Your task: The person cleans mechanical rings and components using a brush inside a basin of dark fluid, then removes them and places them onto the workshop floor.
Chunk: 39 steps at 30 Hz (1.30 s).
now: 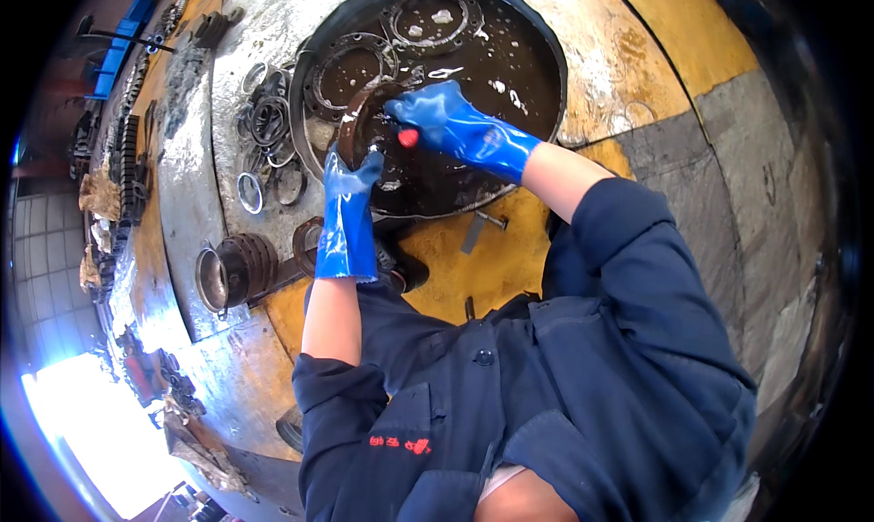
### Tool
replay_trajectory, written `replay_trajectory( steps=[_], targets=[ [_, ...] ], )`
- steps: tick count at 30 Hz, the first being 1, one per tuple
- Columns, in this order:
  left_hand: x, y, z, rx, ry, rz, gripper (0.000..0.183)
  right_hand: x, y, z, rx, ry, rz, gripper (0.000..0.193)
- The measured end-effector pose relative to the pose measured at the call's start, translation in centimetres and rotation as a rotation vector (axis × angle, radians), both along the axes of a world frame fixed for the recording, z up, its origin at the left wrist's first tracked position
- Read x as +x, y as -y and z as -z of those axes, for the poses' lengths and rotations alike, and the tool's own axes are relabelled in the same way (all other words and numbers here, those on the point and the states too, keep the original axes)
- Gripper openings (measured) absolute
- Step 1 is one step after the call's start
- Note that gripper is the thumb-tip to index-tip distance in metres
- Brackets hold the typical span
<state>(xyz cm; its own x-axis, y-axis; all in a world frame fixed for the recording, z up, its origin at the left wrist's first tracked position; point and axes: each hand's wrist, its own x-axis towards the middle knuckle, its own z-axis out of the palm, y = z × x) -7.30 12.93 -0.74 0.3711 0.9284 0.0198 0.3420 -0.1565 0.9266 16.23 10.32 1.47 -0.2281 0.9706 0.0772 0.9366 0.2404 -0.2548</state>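
Observation:
Both of my hands wear long blue rubber gloves and work over a wide round pan (562, 71) of dark, murky liquid. My left hand (351, 178) grips the near edge of a brown, wet metal ring (355, 114), which stands tilted at the pan's left side. Close to the ring's inner side, my right hand (428, 111) is closed around a tool whose round red end (408, 138) sticks out below the glove. The tool's other end is hidden. Two flat flange rings with holes lie in the liquid: one flange ring (320, 78) behind the brown ring, another flange ring (472, 23) farther back.
Left of the pan lie several smaller rings (269, 121) and a ribbed metal cylinder (250, 263). A bolt-like piece (492, 220) and a flat grey piece (472, 233) rest on the yellow floor plate (455, 276) before me. Chains and parts (132, 149) line the far left.

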Motion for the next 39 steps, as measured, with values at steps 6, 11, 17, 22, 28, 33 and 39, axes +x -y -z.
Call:
replay_trajectory(
  steps=[6,11,17,22,28,33,39],
  targets=[
    [-1.5,-0.4,0.6,-0.049,0.05,-0.017,0.051,-1.3,1.2,1.6,-0.348,-0.381,0.359,0.039],
    [-1.1,-0.6,0.8,-0.13,0.063,-0.001,0.055,-1.4,3.9,3.8,-0.51,-0.745,0.408,0.046],
    [-3.2,-2.4,1.2,-0.116,-0.016,0.052,0.055,-1.3,3.9,2.1,-0.635,-1.064,0.294,0.046],
    [-0.6,1.4,-1.6,-0.27,0.168,-0.238,0.041,2.2,6.9,-2.0,-0.546,-1.585,0.395,0.04],
    [-3.5,0.2,-1.5,-0.416,0.185,-0.25,0.045,-1.8,5.9,0.8,-0.572,-1.909,0.157,0.029],
    [-3.5,-0.3,-0.2,-0.479,0.277,-0.257,0.052,0.1,6.1,-1.2,-0.695,-1.383,0.015,0.041],
    [-3.9,-1.2,0.4,-0.502,0.397,-0.244,0.061,-4.8,2.9,1.6,-0.427,-0.374,-0.001,0.028]
  ],
)
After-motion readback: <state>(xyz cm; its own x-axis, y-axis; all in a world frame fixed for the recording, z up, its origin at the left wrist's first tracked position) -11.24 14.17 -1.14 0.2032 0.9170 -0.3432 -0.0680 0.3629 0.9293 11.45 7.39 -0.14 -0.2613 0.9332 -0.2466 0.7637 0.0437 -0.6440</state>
